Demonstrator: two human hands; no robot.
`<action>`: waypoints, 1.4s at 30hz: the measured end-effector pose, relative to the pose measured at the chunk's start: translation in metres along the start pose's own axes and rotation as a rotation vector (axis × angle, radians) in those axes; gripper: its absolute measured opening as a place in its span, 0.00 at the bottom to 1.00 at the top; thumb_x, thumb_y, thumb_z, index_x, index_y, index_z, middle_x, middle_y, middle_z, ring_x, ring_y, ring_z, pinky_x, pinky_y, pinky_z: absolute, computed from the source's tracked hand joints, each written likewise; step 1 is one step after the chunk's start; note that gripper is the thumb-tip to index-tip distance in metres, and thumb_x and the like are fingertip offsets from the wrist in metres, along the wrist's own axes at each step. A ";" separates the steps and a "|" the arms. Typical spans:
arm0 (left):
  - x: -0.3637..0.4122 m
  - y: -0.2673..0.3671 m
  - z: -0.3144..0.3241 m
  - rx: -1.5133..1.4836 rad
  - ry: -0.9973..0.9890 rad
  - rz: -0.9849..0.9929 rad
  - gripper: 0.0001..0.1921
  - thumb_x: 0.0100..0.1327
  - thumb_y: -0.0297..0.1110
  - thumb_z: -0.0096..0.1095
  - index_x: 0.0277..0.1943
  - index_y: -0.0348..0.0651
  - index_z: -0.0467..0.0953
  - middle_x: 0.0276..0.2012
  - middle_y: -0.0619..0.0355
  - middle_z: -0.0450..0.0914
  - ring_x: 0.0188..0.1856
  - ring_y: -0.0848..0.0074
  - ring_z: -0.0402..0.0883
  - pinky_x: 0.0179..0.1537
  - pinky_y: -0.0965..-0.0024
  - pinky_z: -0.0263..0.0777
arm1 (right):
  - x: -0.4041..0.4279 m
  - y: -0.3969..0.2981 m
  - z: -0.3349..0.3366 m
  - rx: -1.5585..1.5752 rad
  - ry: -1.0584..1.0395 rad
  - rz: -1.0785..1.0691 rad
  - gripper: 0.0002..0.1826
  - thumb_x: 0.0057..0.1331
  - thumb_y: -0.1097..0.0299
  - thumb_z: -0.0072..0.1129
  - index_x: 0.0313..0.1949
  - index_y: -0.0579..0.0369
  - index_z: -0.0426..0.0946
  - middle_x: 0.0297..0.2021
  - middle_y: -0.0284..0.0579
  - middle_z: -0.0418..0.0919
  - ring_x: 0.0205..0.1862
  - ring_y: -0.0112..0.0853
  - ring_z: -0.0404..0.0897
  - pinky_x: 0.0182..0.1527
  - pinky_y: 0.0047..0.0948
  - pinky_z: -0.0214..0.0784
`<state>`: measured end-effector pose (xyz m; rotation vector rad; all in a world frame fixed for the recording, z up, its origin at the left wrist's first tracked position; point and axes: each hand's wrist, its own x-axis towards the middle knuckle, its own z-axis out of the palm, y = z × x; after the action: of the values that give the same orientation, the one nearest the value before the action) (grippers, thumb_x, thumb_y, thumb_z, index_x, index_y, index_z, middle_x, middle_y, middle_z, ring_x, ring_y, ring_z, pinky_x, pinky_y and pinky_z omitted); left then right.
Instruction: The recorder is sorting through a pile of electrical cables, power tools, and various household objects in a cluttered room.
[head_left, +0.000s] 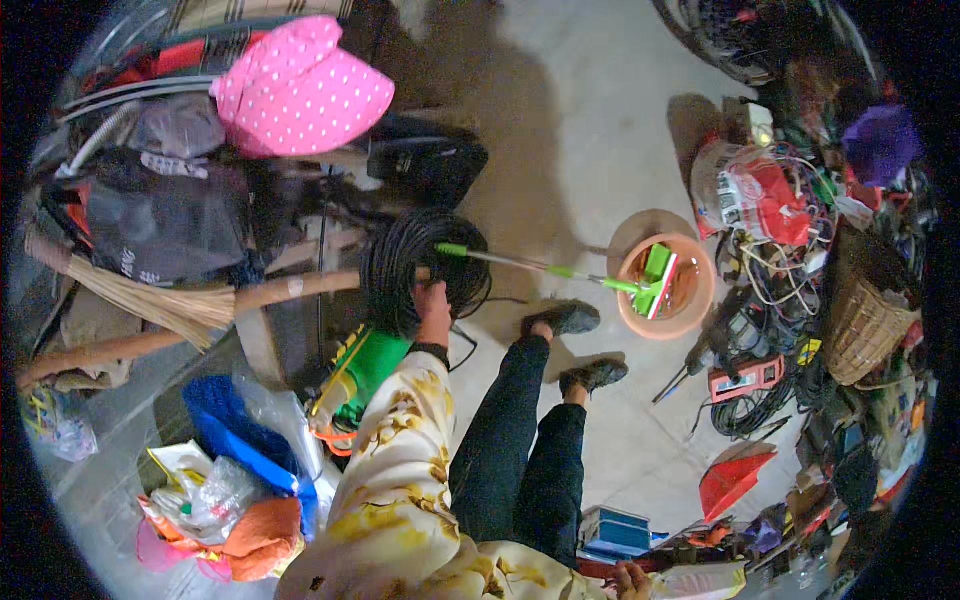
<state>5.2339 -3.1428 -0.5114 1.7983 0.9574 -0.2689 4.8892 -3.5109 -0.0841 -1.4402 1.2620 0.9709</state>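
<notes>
My left hand (433, 298) reaches to the opening of a coil of black cable or hose (390, 262); its fingertips are beside the end of a wooden pole (322, 285). What it grips is unclear. My right hand (631, 582) shows only in part at the bottom rim, fingers bent, beside a pale plastic-wrapped thing (701, 582). A green squeegee-type cleaning tool (525, 264) has its head in an orange-brown plastic basin (705, 281) containing clear liquid; its handle end lies over the coil in this view.
A straw broom (161, 296), a pink dotted cap (307, 94) and a green container (379, 367) are at left. Plastic bags (225, 487) lie lower left. Cables, a wicker basket (870, 330) and a red sheet-like thing (735, 480) line the right side.
</notes>
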 end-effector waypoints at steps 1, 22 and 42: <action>-0.013 0.001 0.003 -0.046 -0.028 0.003 0.24 0.48 0.34 0.61 0.49 0.46 0.63 0.39 0.55 0.70 0.34 0.68 0.71 0.24 0.67 0.66 | -0.002 0.021 -0.001 0.001 -0.016 0.098 0.16 0.61 0.66 0.50 0.48 0.55 0.68 0.34 0.50 0.76 0.25 0.32 0.75 0.29 0.29 0.66; -0.283 0.243 0.111 0.878 -1.704 0.609 0.11 0.55 0.32 0.56 0.41 0.38 0.73 0.27 0.63 0.74 0.29 0.82 0.70 0.31 0.76 0.66 | -0.076 0.087 0.073 0.501 0.464 0.050 0.10 0.58 0.65 0.46 0.31 0.57 0.73 0.17 0.40 0.75 0.17 0.25 0.74 0.23 0.27 0.68; -0.608 0.197 0.063 1.851 -2.174 0.963 0.22 0.56 0.40 0.57 0.52 0.41 0.66 0.44 0.53 0.73 0.38 0.69 0.73 0.37 0.65 0.69 | -0.198 0.157 0.334 1.093 0.725 0.099 0.08 0.51 0.70 0.48 0.28 0.57 0.76 0.23 0.47 0.78 0.21 0.34 0.76 0.26 0.32 0.70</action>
<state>4.9904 -3.5196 -0.0511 1.3847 -2.2029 -2.1073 4.7125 -3.1417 0.0057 -0.8139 1.9445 -0.3030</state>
